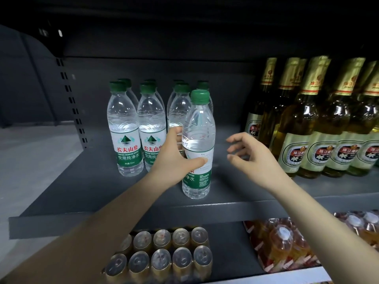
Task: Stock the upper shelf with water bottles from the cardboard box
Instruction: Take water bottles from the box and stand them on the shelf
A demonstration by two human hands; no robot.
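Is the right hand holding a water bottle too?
No, the right hand is open and empty; only the left hand grips a water bottle.

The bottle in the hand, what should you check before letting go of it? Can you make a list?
1. Bottle upright: ok.
2. Its base on the shelf: looks so, ok.
3. Left hand grips it: ok.
4. Right hand open, apart from the bottle: ok.
5. In line with the front water bottles: not ok, it stands nearer the shelf edge.
6. Clear of the beer bottles: ok, a gap lies between.
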